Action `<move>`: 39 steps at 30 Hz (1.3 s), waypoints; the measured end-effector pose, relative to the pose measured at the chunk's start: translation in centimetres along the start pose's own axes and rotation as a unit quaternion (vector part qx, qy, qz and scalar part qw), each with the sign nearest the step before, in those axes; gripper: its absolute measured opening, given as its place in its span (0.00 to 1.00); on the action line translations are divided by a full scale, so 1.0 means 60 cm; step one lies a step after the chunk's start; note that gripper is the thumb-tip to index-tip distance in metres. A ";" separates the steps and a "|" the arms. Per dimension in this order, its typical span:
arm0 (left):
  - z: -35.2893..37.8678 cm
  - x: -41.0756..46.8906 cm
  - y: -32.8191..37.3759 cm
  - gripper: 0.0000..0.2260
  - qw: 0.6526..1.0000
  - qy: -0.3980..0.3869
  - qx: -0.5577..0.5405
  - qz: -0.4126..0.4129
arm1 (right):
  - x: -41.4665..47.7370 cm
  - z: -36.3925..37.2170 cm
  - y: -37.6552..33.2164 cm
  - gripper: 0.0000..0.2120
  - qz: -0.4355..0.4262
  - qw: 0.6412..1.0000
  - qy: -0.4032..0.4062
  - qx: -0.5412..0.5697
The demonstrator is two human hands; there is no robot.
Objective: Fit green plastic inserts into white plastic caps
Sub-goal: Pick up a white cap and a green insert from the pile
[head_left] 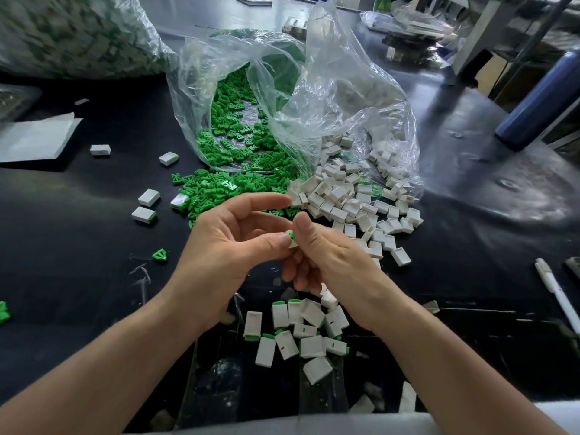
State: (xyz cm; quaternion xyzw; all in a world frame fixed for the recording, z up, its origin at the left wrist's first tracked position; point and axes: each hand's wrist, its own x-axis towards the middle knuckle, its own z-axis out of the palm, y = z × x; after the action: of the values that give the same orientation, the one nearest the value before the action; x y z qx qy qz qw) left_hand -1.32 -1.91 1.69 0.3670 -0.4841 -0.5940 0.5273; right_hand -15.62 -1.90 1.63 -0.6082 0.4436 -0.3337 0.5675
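Observation:
My left hand [233,243] and my right hand [326,255] meet above the black table [78,215]. Between their thumbs and fingers they pinch one white cap [293,243] with a green insert [292,235] showing at its top. Loose green inserts [238,152] spill from a clear bag [282,89] beyond my hands. A heap of empty white caps [351,196] lies to the right of them. Caps with green inserts fitted [298,334] lie in a pile near the table's front edge, below my hands.
A few fitted caps [147,205] and a single green insert [159,255] lie scattered at left. A large bag of parts [72,36] fills the far left. A blue bottle [539,102] stands at right, a white pen [557,293] by the right edge, white paper [34,139] at left.

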 end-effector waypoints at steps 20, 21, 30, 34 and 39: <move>0.004 0.000 -0.005 0.13 1.000 0.006 -0.013 -0.026 | 0.005 0.012 0.007 0.23 0.029 0.998 0.030 -0.043; 0.004 0.001 -0.005 0.13 0.999 0.009 -0.020 -0.032 | 0.006 0.012 0.010 0.24 0.027 0.997 0.037 -0.056; 0.006 0.000 -0.006 0.15 0.997 0.018 -0.066 -0.047 | 0.004 0.018 0.013 0.25 0.004 0.991 0.050 -0.127; 0.002 0.001 -0.008 0.16 0.996 0.013 -0.061 -0.056 | 0.003 0.020 0.011 0.26 -0.010 0.988 0.054 -0.144; 0.003 0.001 -0.001 0.16 0.994 -0.005 -0.081 -0.066 | 0.002 0.009 0.005 0.30 0.016 0.999 0.018 -0.033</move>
State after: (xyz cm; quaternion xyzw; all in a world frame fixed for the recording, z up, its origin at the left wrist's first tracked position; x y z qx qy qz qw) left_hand -1.53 -1.90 1.69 0.3513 -0.4114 -0.6669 0.5124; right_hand -15.12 -1.77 1.26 -0.6133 0.4744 -0.3205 0.5441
